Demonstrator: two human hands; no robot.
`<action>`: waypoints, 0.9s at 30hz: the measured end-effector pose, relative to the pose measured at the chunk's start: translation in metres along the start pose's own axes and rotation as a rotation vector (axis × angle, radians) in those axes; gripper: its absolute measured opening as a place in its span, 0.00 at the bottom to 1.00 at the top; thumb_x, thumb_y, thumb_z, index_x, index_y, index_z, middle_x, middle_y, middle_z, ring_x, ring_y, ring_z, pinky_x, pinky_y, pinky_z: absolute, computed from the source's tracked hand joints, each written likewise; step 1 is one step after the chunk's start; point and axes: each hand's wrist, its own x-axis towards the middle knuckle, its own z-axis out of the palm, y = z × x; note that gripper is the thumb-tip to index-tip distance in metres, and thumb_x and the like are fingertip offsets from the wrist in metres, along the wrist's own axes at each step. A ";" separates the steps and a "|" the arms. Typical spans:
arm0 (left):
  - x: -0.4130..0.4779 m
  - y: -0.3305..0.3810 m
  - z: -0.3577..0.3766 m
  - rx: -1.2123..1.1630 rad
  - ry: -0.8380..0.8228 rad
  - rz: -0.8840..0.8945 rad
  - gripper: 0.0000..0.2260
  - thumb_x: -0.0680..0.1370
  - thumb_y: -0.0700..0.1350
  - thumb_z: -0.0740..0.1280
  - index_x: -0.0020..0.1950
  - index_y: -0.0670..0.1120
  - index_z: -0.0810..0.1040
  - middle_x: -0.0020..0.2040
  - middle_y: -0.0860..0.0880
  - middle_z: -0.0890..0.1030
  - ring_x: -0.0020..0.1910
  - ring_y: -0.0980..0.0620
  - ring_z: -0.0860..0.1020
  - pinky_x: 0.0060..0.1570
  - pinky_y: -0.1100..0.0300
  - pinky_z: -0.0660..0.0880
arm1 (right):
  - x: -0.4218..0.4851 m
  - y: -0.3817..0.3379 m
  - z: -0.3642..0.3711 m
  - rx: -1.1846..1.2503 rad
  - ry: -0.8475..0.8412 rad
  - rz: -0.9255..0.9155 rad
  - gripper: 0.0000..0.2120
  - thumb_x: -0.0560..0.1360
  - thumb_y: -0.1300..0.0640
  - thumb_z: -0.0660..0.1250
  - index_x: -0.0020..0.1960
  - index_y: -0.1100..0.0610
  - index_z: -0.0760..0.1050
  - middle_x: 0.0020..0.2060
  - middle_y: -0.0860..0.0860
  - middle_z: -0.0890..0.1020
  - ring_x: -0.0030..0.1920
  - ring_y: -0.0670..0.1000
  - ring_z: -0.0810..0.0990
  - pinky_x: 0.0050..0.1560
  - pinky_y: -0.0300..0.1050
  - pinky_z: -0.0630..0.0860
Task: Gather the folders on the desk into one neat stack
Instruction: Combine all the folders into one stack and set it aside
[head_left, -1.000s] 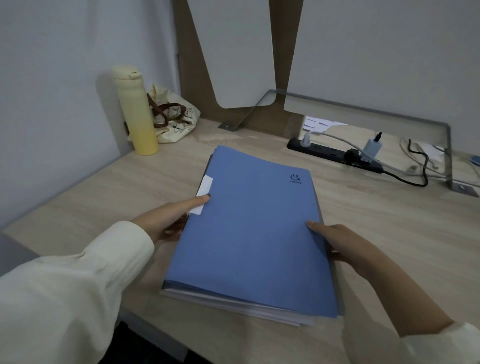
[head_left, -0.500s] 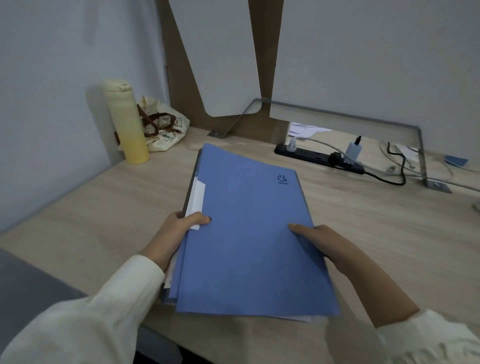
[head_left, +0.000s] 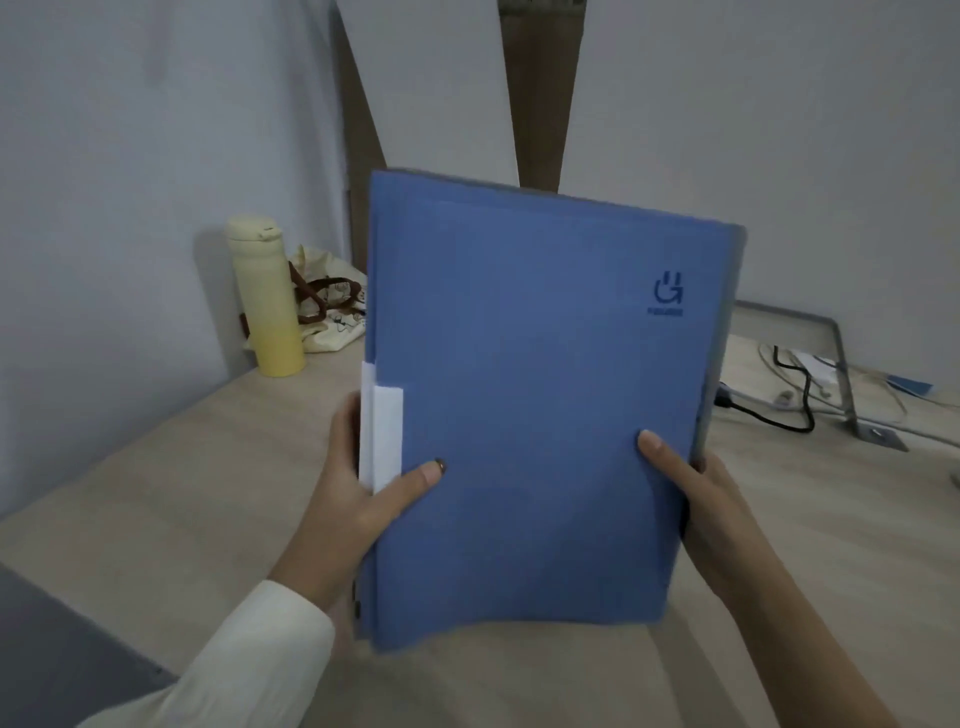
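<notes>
Blue folders (head_left: 530, 405) stand nearly upright above the desk (head_left: 156, 493), hiding the far middle of it; how many there are I cannot tell. Left hand (head_left: 358, 499) clamps the left edge, thumb on the front cover. Right hand (head_left: 701, 509) clamps the right edge, its fingers hidden behind.

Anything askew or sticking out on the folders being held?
Yes. A white paper slip sticks out past the left edge of the blue folder stack, beside the left hand. The right hand grips the opposite edge.
</notes>
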 end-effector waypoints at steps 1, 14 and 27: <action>0.005 0.000 -0.002 0.005 -0.015 0.012 0.32 0.63 0.41 0.72 0.65 0.49 0.67 0.55 0.55 0.78 0.47 0.67 0.81 0.40 0.74 0.76 | 0.001 -0.002 0.000 0.018 -0.010 -0.042 0.39 0.48 0.38 0.78 0.57 0.48 0.77 0.50 0.45 0.86 0.49 0.48 0.85 0.42 0.39 0.81; 0.012 -0.004 -0.007 -0.118 -0.044 -0.107 0.47 0.39 0.66 0.77 0.55 0.53 0.74 0.49 0.56 0.83 0.45 0.59 0.83 0.38 0.69 0.79 | 0.005 0.002 0.002 0.049 -0.143 -0.092 0.47 0.42 0.35 0.78 0.60 0.43 0.71 0.51 0.35 0.84 0.50 0.40 0.83 0.41 0.35 0.80; 0.008 -0.032 -0.018 0.026 -0.105 -0.196 0.53 0.45 0.67 0.77 0.67 0.49 0.69 0.57 0.51 0.81 0.49 0.62 0.82 0.40 0.69 0.78 | 0.001 0.018 0.005 -0.020 -0.077 0.032 0.47 0.38 0.34 0.78 0.56 0.40 0.72 0.46 0.33 0.84 0.50 0.40 0.82 0.49 0.41 0.75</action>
